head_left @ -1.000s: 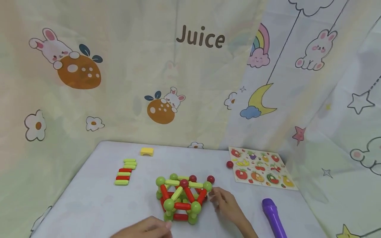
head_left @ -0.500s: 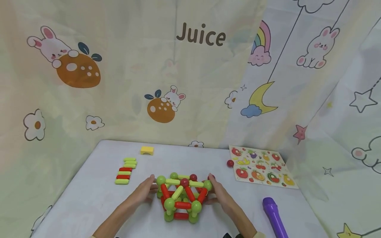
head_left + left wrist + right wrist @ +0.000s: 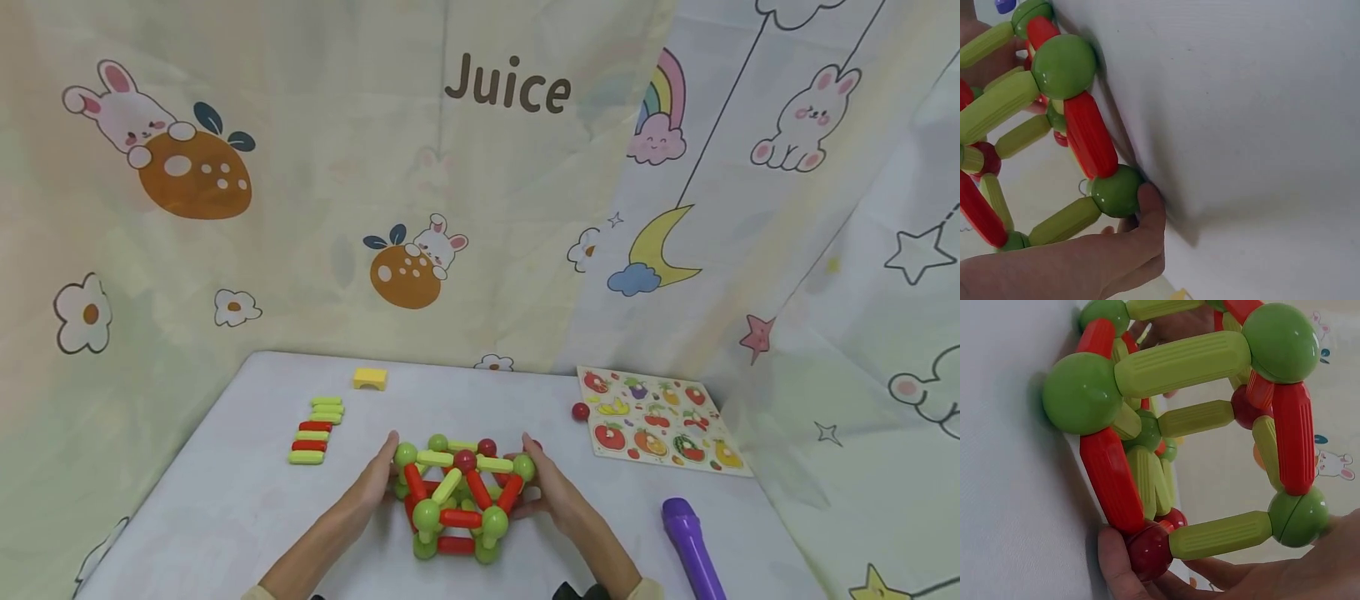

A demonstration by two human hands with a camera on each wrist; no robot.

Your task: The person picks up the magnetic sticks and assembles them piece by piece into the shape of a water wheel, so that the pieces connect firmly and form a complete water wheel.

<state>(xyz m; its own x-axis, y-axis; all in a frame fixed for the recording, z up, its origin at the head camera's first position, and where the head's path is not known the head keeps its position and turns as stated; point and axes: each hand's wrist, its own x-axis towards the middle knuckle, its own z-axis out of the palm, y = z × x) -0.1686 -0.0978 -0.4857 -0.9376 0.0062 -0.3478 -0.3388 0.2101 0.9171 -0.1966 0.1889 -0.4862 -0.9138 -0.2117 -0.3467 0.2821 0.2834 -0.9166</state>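
A frame of magnetic building sticks and balls (image 3: 461, 518), red and lime sticks joined by green and dark red balls, stands on the white table in the head view. At its left side my left hand (image 3: 369, 483) holds it; in the left wrist view the thumb (image 3: 1152, 209) lies against a green corner ball (image 3: 1116, 190). My right hand (image 3: 553, 485) holds the opposite side. A thumb (image 3: 1116, 559) touches a low dark red ball (image 3: 1149, 551) in the right wrist view, with other fingers partly hidden behind the frame.
A column of loose lime and red sticks (image 3: 309, 436) lies to the left. Behind it sits a yellow arch block (image 3: 371, 380). A red ball (image 3: 581, 412) touches the fruit picture board (image 3: 660, 421) at back right; a purple toy microphone (image 3: 688, 542) lies at front right.
My left hand has risen from the front edge to the frame's left side. My right hand has moved in along its right side, and both now hold it. The frame stays in place.
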